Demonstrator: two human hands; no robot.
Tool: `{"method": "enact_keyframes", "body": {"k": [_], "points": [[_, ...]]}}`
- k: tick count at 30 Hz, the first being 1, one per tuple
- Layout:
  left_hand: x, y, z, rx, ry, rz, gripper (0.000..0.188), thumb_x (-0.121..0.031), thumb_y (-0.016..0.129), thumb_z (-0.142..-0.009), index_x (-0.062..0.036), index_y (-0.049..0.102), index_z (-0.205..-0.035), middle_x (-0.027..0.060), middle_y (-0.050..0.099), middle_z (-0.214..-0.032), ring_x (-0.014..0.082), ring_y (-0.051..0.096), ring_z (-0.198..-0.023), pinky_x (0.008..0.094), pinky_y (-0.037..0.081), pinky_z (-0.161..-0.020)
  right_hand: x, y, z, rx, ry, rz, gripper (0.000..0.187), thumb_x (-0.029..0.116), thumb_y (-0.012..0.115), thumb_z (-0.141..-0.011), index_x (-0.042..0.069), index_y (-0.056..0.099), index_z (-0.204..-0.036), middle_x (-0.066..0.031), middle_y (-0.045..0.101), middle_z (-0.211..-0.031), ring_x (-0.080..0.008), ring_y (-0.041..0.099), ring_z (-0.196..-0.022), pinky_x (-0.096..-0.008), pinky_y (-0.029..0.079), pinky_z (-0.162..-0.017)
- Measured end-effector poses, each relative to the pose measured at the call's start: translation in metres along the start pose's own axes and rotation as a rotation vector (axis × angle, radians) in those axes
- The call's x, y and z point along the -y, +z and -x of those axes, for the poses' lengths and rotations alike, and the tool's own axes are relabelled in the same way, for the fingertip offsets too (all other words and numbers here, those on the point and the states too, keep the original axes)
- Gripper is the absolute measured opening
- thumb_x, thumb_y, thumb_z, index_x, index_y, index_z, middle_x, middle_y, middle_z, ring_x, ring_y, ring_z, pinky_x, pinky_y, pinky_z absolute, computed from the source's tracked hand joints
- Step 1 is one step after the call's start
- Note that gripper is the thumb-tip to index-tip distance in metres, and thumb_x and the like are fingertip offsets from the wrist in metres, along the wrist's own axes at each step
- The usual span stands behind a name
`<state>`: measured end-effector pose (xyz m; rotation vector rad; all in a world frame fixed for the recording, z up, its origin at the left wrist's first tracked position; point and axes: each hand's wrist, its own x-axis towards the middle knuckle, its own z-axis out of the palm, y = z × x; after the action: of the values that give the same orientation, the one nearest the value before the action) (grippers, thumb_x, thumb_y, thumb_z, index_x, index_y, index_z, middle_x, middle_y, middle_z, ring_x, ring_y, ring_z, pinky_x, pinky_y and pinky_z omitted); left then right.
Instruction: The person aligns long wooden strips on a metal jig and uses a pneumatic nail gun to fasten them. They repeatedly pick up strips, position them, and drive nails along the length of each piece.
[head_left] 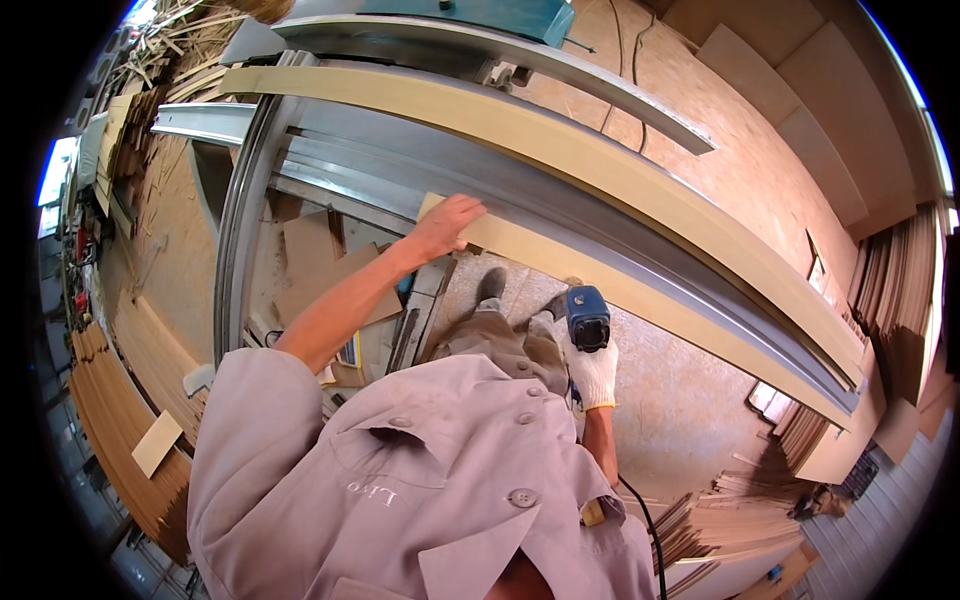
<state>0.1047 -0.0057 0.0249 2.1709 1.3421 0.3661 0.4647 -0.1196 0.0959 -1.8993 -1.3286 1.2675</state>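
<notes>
My bare left hand (447, 226) grips the near, narrow wooden board (600, 290) close to its left end, with the fingers over the top and the thumb by the near edge. My right hand (594, 376) wears a white knitted glove and is closed around a blue and black corded power tool (588, 318). The tool stands at the board's near edge, right of my left hand; its underside is hidden from above. A second long, pale board (560, 150) lies farther off, roughly parallel to the first, across the metal machine bed (380, 150).
A metal rail (240, 220) crosses on the left, and a metal beam (620, 95) runs beyond the boards. Stacked strips (130, 430) lie at left, with more piles (740, 530) at lower right. Large panels (800, 110) lean at far right. A black cord (650, 520) hangs by my right arm.
</notes>
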Motion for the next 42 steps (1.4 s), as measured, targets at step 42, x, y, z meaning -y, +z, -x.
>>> {"method": "enact_keyframes", "body": {"k": [42], "points": [[-0.003,0.006,0.005,0.005,-0.132,-0.095,0.072,0.002,0.074,-0.065,-0.0026,0.059,-0.135,0.0178,0.061,-0.136,0.0375,0.055,-0.128,0.0435,0.047,-0.111,-0.077,-0.161,-0.005,-0.063,0.424,-0.221,0.012,0.009,0.073,-0.081,0.003,0.066,-0.087,-0.0056,0.064,-0.063,-0.0163,0.062,-0.050,-0.0336,0.050,-0.050]]}}
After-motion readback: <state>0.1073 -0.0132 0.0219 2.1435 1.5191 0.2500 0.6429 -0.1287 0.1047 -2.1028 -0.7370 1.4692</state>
